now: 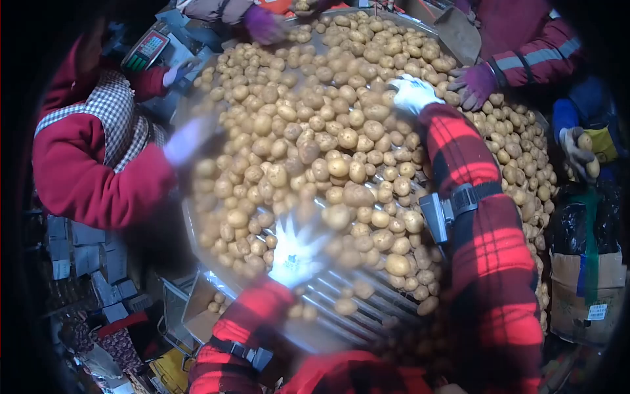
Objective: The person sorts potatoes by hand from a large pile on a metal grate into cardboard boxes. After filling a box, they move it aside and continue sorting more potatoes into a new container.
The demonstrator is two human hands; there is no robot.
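Observation:
A large heap of potatoes [348,138] covers a metal sorting table. My left hand [295,253], in a white glove, is spread over the near-left potatoes, by the bare metal slats [338,322]; its fingertips are slightly blurred. My right hand [415,93], also white-gloved, reaches to the far right side of the heap. It rests on potatoes with its fingers stretched to the left, and I see nothing gripped in it. Both my sleeves are red and black plaid, with a strapped device on each forearm.
At the left stands a person in a checked apron, with a blurred gloved hand [190,141] over the heap. Other workers' purple gloves [474,85] are at the far side and right. A cardboard box [587,295] stands at the right. Another box [203,308] holds potatoes below the table's left edge.

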